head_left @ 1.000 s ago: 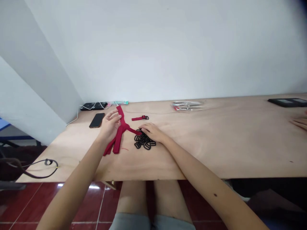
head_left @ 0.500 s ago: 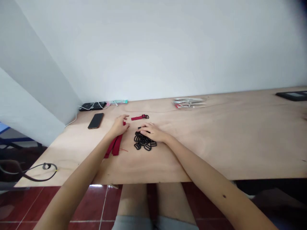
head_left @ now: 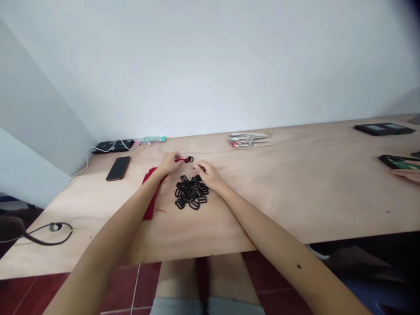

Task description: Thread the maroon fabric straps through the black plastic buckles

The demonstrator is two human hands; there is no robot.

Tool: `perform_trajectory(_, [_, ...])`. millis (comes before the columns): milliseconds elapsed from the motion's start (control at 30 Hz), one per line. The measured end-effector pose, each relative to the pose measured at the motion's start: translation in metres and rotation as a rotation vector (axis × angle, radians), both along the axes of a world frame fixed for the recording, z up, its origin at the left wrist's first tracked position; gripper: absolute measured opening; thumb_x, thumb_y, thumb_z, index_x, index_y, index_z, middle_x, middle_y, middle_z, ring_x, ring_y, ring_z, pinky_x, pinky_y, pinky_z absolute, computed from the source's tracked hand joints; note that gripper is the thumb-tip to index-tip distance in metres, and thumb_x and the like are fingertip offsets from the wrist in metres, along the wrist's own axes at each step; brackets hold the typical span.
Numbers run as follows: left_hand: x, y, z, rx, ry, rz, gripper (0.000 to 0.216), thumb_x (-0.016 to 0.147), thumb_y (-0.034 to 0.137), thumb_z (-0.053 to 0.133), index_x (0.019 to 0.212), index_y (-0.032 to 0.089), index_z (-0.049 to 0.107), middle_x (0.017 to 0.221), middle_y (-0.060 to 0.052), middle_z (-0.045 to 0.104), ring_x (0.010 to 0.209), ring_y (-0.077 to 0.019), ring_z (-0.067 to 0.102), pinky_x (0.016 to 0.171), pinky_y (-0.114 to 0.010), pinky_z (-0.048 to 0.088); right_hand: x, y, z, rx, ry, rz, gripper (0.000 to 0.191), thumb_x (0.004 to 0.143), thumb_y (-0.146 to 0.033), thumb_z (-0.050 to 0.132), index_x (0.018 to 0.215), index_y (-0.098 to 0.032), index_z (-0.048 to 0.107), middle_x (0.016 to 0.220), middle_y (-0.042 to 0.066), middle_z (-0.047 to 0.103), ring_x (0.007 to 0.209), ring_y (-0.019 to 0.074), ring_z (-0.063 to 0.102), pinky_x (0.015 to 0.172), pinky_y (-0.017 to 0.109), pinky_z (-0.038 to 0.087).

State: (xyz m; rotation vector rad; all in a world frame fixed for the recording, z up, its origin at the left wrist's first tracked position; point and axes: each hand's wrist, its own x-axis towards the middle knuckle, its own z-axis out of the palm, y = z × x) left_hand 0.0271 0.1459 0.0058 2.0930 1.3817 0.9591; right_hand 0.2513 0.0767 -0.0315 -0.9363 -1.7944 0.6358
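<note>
My left hand (head_left: 171,163) is closed on one end of a short red strap (head_left: 181,160). Black rings or buckles (head_left: 190,159) sit at the strap's other end, pointing right. Just to the right, my right hand (head_left: 208,174) hovers with thumb and fingers pinched together; whether something small is between them cannot be made out. Below it lies a loose pile of black plastic buckles and slider rings (head_left: 192,192). Several longer red straps (head_left: 149,210) lie left of the pile, partly covered by my left forearm.
A phone (head_left: 118,168) and a black power strip (head_left: 110,146) with a white cable are at the left. Thin packets (head_left: 249,140) lie near the wall. A black device (head_left: 383,128) and another person's hand (head_left: 408,173) at a screen are on the right. A dark cable loop (head_left: 49,238) is front left.
My left hand has moved from the long straps to the short red strap and gripped it. My right hand has lifted off the buckle pile, fingers drawn together. The view has shifted right.
</note>
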Motion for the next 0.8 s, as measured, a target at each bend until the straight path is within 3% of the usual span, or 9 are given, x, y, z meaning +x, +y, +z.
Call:
perform_trajectory(67, [-0.006, -0.016, 0.010, -0.013, -0.040, -0.018, 0.013, 0.081, 0.029, 0.080, 0.082, 0.018, 0.074, 0.086, -0.009, 0.076, 0.084, -0.0254, 0.067, 0.089, -0.040, 0.053, -0.001, -0.001, -0.001, -0.019, 0.038, -0.026, 0.025, 0.102, -0.039, 0.058, 0.112, -0.019, 0.069, 0.103, 0.009, 0.068, 0.089, 0.0210, 0.065, 0.081, 0.036, 0.057])
perform_trajectory(200, [-0.013, -0.066, 0.027, -0.208, -0.266, -0.181, 0.029, 0.084, 0.044, 0.083, 0.090, 0.015, 0.079, 0.084, -0.009, 0.077, 0.072, -0.0200, 0.066, 0.070, -0.032, 0.052, -0.005, -0.011, 0.004, -0.048, 0.129, 0.085, 0.046, 0.092, -0.041, 0.073, 0.134, -0.024, 0.063, 0.134, 0.013, 0.059, 0.093, 0.0193, 0.067, 0.074, 0.033, 0.062])
perform_trajectory(267, [-0.013, -0.090, 0.030, -0.290, -0.333, -0.220, 0.034, 0.086, 0.049, 0.083, 0.089, 0.015, 0.080, 0.081, -0.009, 0.076, 0.067, -0.0173, 0.063, 0.063, -0.029, 0.049, -0.006, -0.018, 0.010, -0.084, 0.156, 0.176, 0.044, 0.092, -0.041, 0.075, 0.131, -0.025, 0.064, 0.133, 0.012, 0.062, 0.097, 0.0197, 0.070, 0.078, 0.033, 0.064])
perform_trajectory(333, [-0.014, -0.104, 0.029, -0.311, -0.368, -0.255, 0.035, 0.088, 0.050, 0.082, 0.084, 0.015, 0.080, 0.077, -0.008, 0.074, 0.066, -0.0159, 0.062, 0.061, -0.027, 0.048, -0.008, -0.024, 0.014, -0.130, 0.157, 0.224, 0.037, 0.093, -0.040, 0.075, 0.124, -0.024, 0.066, 0.118, 0.009, 0.068, 0.097, 0.0199, 0.071, 0.081, 0.033, 0.063])
perform_trajectory(433, [-0.018, -0.111, 0.021, -0.363, -0.449, -0.290, 0.033, 0.087, 0.047, 0.084, 0.083, 0.015, 0.080, 0.075, -0.007, 0.073, 0.065, -0.0139, 0.060, 0.061, -0.025, 0.048, -0.009, -0.028, 0.018, -0.184, 0.152, 0.281, 0.039, 0.092, -0.038, 0.076, 0.127, -0.023, 0.067, 0.107, 0.007, 0.073, 0.094, 0.0199, 0.073, 0.083, 0.034, 0.063])
perform_trajectory(600, [-0.024, -0.107, 0.007, -0.562, -0.556, -0.336, 0.030, 0.082, 0.044, 0.089, 0.085, 0.014, 0.082, 0.078, -0.007, 0.074, 0.061, -0.0117, 0.059, 0.058, -0.023, 0.049, -0.011, -0.031, 0.019, -0.179, 0.121, 0.350, 0.034, 0.093, -0.039, 0.076, 0.123, -0.023, 0.074, 0.122, 0.010, 0.076, 0.107, 0.0240, 0.075, 0.092, 0.039, 0.063])
perform_trajectory(800, [-0.015, -0.110, 0.006, -0.670, -0.665, -0.334, 0.028, 0.078, 0.039, 0.092, 0.080, 0.014, 0.082, 0.075, -0.007, 0.073, 0.058, -0.0096, 0.057, 0.056, -0.022, 0.046, -0.014, -0.036, 0.021, -0.191, 0.154, 0.360, 0.040, 0.088, -0.043, 0.083, 0.123, -0.023, 0.077, 0.121, 0.010, 0.077, 0.108, 0.0254, 0.075, 0.095, 0.040, 0.063])
